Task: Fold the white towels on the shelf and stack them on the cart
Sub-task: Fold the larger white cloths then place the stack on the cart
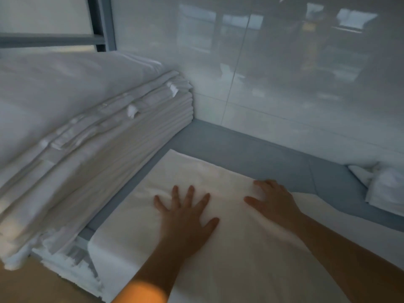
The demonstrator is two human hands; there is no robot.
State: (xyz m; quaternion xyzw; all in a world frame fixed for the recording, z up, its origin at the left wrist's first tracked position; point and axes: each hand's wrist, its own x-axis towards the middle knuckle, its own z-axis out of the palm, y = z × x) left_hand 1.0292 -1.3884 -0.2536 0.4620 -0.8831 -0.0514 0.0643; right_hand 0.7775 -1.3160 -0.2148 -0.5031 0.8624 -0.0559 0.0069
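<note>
Towel [229, 248] lies spread on the shelf [251, 147], lower centre; our left hand [185, 217] presses flat, fingers splayed; right hand [275, 200] flat too, likely smoothing before a fold; stack [98, 138] at left.

White towel [218, 248] spread flat on the grey shelf [251, 147].
Its near edge hangs over the shelf front; a tall stack of folded white towels [91, 136] sits just left.
</note>
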